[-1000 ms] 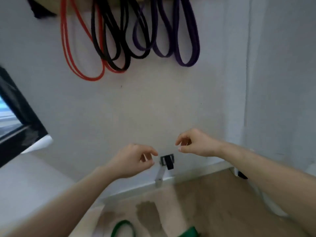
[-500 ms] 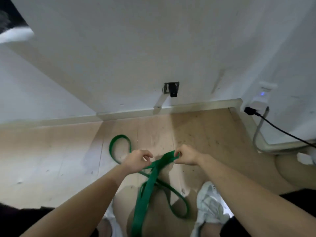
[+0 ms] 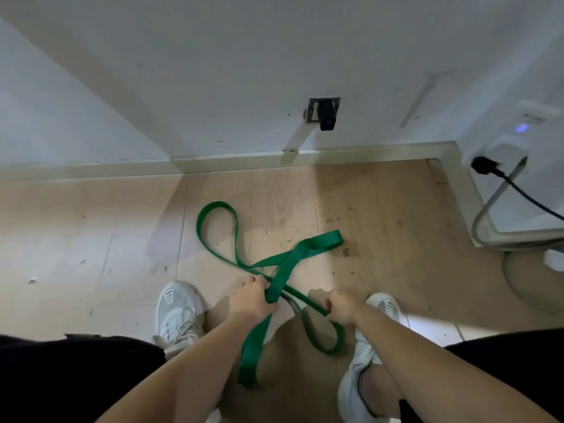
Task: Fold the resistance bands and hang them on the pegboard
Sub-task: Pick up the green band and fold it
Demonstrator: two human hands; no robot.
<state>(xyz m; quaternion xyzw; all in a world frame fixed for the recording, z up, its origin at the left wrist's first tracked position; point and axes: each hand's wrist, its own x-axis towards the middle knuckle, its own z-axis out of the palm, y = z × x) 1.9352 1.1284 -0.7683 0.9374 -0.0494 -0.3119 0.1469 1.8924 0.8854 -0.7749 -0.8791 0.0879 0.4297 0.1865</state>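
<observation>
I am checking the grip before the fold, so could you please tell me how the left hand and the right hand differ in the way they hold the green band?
The left hand grips the green band where its strands cross, while the right hand grips a single strand off to the side. The left hand sits slightly nearer the wall than the right hand. Both are closed on the band, low between the shoes.

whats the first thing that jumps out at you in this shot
A bright green resistance band sprawls in crossed loops on the pale wood floor, centre frame. The left hand and right hand each grip a strand of it, between two white sneakers. A black plug sits in the right wall.
</observation>
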